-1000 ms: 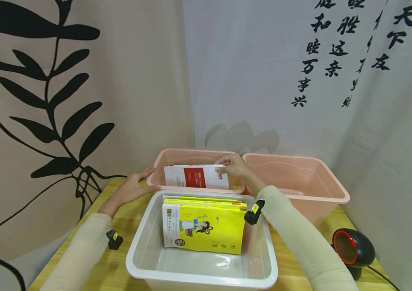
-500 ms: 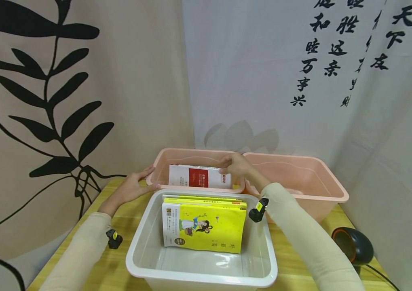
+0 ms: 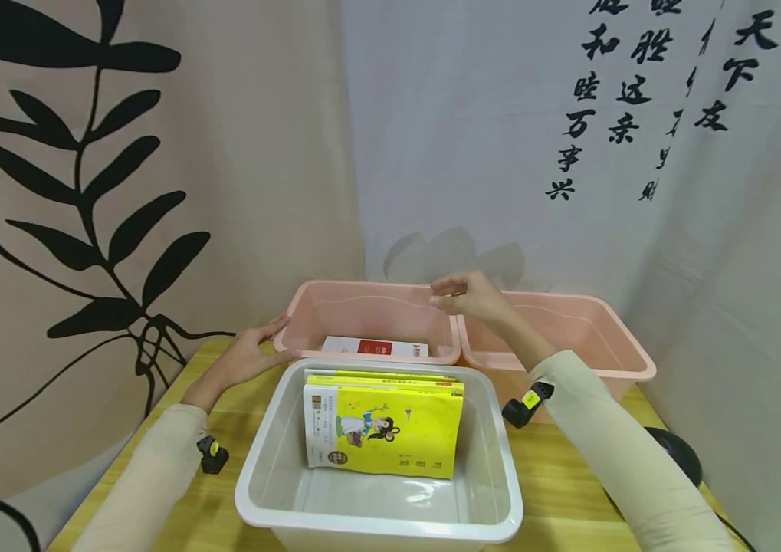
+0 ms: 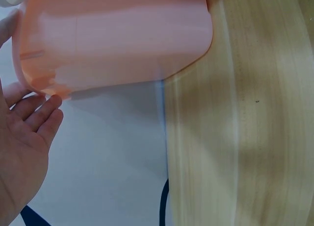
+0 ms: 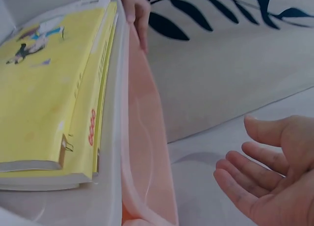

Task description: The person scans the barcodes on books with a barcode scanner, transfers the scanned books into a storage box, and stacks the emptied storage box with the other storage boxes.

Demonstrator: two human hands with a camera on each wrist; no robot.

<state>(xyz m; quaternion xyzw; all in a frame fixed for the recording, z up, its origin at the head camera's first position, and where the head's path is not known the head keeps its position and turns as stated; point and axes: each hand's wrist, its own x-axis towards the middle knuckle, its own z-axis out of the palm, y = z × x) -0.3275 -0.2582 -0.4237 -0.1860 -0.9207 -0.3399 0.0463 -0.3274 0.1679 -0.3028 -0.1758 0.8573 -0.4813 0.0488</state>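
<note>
My left hand (image 3: 252, 359) holds the left end of the left pink bin (image 3: 447, 359), thumb at the near rim and fingers around the outer side. In the left wrist view, its fingers (image 4: 46, 113) meet the bin's outer wall. A white book (image 3: 338, 345) with a red block on it lies low inside this bin, partly hidden by the front rim. Over the rims where the two pink bins meet, my right hand (image 3: 476, 297) hovers with nothing in it. Its relaxed, spread fingers (image 5: 240, 174) show in the right wrist view.
In front stands a white bin (image 3: 390, 527) with several yellow books (image 3: 397, 433) upright against its back wall. The right pink bin (image 3: 562, 307) is beside the left one. A dark rounded device (image 3: 680, 452) with a cable sits at right on the wooden table (image 3: 224, 429).
The right hand has let go of the white book, which sank lower in the left pink bin, and rose to the right. The left hand stays at the bin's end.
</note>
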